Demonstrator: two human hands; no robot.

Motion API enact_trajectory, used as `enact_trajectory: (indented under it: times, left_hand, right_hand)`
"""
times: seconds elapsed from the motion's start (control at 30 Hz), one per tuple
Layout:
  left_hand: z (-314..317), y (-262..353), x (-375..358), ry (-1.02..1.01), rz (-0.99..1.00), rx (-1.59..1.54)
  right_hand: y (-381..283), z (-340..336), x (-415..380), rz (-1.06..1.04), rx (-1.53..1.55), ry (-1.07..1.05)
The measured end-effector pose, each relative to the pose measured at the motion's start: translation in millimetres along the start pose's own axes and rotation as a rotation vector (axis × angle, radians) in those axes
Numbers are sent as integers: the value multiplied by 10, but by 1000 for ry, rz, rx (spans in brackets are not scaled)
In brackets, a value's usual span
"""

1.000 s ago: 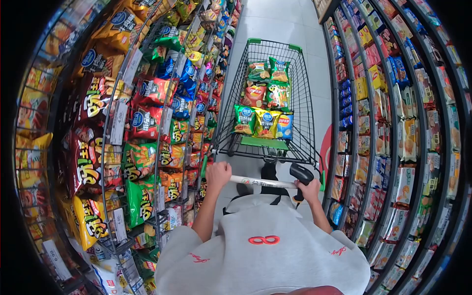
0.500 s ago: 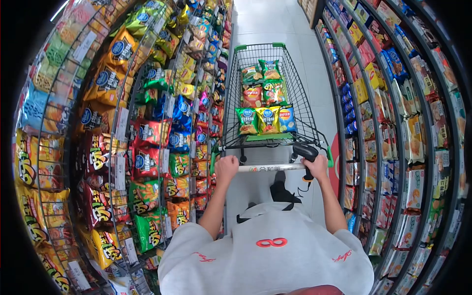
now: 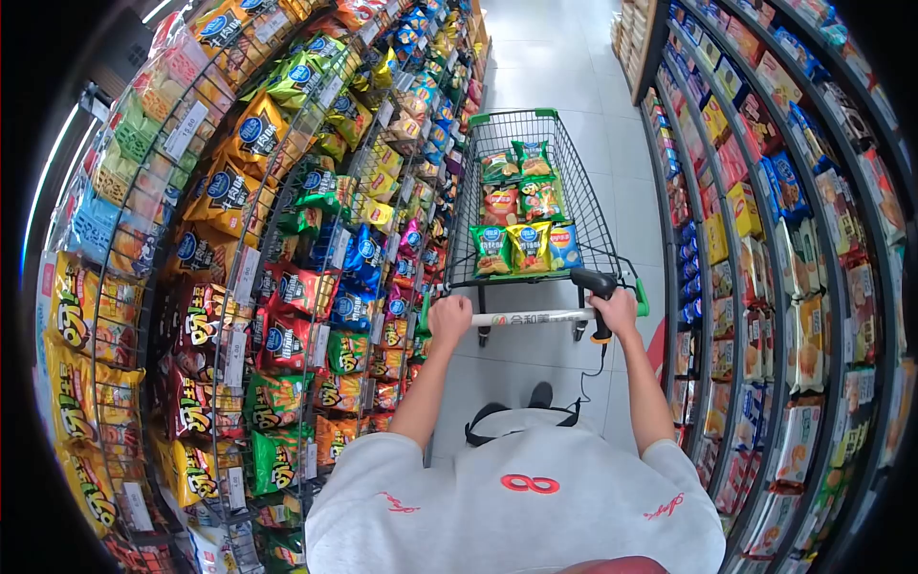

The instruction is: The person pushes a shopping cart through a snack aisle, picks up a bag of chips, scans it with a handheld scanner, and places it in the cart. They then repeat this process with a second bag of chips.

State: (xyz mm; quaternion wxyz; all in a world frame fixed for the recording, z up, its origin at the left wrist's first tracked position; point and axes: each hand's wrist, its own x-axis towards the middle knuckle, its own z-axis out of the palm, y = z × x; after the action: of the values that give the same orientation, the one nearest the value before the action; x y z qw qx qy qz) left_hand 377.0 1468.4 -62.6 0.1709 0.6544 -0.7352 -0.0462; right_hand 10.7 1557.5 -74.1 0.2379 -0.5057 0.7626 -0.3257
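Note:
Both of my hands grip the pale handle bar (image 3: 531, 318) of a green-trimmed wire shopping cart (image 3: 597, 230). My left hand (image 3: 450, 314) is closed round the bar's left end, and my right hand (image 3: 615, 311) is wrapped round its right end. Beside my right hand a black handheld scanner (image 3: 598, 292) sits at the bar, its cord hanging down. Inside the cart lie several snack bags, among them a green bag (image 3: 492, 251), a yellow bag (image 3: 529, 247), a blue bag (image 3: 564, 247) and a red bag (image 3: 500, 203).
Racks packed with chip bags (image 3: 287, 340) line the left side, close to the cart. Shelves of boxed and wrapped snacks (image 3: 803, 249) stand on the right. A tiled floor (image 3: 612, 143) runs ahead between them.
The view has shifted, so the cart appears slightly lower and further right. The feet have changed position below the handle. Both hands remain on the bar.

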Motion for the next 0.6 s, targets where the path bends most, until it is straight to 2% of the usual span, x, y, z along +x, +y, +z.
enact_trajectory:
  times: [0.23, 0.43, 0.6]
  left_hand:
    - [130, 85, 556, 7, -96, -19]
    - [145, 202, 1048, 66, -82, -29]
    - [277, 174, 1584, 126, -46, -66]
  right_hand:
    - [-39, 47, 652, 7, -45, 3]
    - [-287, -51, 1131, -14, -28, -23]
    - [-232, 148, 1670, -15, -90, -6]
